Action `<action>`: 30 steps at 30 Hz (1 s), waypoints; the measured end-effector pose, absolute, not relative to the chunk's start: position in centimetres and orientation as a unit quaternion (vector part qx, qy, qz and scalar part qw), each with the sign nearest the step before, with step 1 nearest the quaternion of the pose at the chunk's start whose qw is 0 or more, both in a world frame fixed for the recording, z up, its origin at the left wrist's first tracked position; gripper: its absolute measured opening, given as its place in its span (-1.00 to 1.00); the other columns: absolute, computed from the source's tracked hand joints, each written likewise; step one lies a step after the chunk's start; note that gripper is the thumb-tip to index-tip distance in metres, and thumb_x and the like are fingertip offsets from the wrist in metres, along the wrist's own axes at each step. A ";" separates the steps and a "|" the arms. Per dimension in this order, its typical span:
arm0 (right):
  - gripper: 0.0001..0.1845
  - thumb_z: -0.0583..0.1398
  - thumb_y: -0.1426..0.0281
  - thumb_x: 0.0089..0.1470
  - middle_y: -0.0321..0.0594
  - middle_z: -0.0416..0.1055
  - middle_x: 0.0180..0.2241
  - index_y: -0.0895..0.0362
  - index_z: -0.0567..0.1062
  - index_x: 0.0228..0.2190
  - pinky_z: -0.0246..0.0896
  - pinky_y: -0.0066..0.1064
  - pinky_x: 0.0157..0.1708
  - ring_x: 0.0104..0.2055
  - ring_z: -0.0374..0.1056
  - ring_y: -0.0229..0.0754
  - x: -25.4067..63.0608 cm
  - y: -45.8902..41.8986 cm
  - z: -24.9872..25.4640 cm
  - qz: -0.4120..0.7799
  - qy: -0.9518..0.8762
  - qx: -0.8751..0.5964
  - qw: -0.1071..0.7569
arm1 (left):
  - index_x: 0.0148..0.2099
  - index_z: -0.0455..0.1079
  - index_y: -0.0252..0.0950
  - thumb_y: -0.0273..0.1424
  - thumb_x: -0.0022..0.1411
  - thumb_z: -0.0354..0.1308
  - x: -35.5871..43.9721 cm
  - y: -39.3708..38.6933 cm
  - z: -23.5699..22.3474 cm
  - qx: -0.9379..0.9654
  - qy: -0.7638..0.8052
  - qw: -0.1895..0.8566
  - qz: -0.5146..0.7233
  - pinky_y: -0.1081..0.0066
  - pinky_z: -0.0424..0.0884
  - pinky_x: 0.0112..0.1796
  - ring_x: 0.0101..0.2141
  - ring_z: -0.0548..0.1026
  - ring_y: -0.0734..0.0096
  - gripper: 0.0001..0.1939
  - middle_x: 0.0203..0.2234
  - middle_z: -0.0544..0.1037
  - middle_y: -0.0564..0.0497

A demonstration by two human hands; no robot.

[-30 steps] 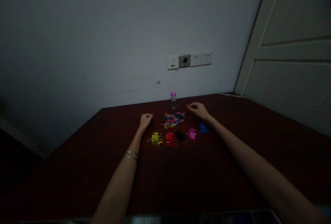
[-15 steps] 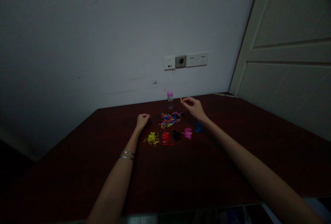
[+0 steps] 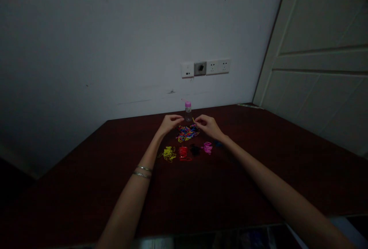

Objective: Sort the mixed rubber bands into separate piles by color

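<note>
My right hand [image 3: 209,126] pinches a small yellow rubber band [image 3: 193,119] between thumb and fingertips, just above the back of a mixed pile of coloured rubber bands [image 3: 186,133]. Opposite it, my left hand [image 3: 170,123] has thumb and fingertips drawn together at the pile's back left; whether anything is between them is too small to make out. Nearer to me lie separate heaps: yellow bands [image 3: 168,154], red bands [image 3: 183,152], black bands [image 3: 195,149] and pink bands [image 3: 207,148]. Blue bands [image 3: 218,144] lie partly hidden by my right wrist.
Behind the pile stands a small clear bottle [image 3: 188,115] with a pink cap. The dark red table [image 3: 184,195] meets a white wall [image 3: 115,49] bearing sockets [image 3: 217,66]. A pale panelled door [image 3: 316,88] rises at the right.
My left hand has moved forward and right, towards the bottle. My right hand has come down and left with the yellow rubber band, so the two hands are closer together.
</note>
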State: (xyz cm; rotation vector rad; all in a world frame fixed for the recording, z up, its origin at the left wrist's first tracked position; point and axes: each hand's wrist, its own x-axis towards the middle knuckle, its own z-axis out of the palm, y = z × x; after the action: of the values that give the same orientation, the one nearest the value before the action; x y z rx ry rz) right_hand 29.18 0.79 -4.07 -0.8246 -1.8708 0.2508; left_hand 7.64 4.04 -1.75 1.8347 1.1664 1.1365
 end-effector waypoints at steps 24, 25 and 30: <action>-0.86 0.14 0.34 0.02 -0.23 0.36 -0.37 0.13 0.45 -0.39 0.16 -0.43 -0.32 -0.34 0.28 -0.26 29.2 0.5 -4.6 0.080 -0.819 -0.359 0.441 | -0.42 0.53 -0.41 -0.37 -0.09 0.22 6.3 3.8 -0.1 0.772 0.427 0.361 0.302 0.49 0.24 -0.51 -0.54 0.37 0.50 -0.81 -0.54 0.52 -0.07; -0.86 0.14 0.33 0.02 -0.23 0.36 -0.37 0.13 0.45 -0.39 0.16 -0.43 -0.33 -0.34 0.28 -0.26 29.5 0.8 -4.9 0.081 -0.817 -0.363 0.441 | -0.42 0.53 -0.40 -0.36 -0.09 0.22 5.6 3.9 -0.1 0.770 0.436 0.366 0.289 0.50 0.21 -0.55 -0.58 0.34 0.53 -0.80 -0.58 0.50 -0.05; -0.81 0.14 0.29 0.02 -0.21 0.38 -0.35 0.15 0.46 -0.39 0.18 -0.40 -0.29 -0.32 0.29 -0.24 31.2 2.3 -6.2 0.085 -0.809 -0.387 0.435 | -0.46 0.54 -0.35 -0.34 -0.19 0.25 2.2 4.1 -0.8 0.753 0.475 0.425 0.161 0.53 0.01 -0.68 -0.72 0.17 0.63 -0.80 -0.72 0.42 0.05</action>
State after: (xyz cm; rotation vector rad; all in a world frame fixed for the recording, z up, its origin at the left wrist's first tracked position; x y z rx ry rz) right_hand 31.21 2.33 -6.21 -0.9629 -2.0139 0.2109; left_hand 2.17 4.06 -0.81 1.8832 1.1884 0.4028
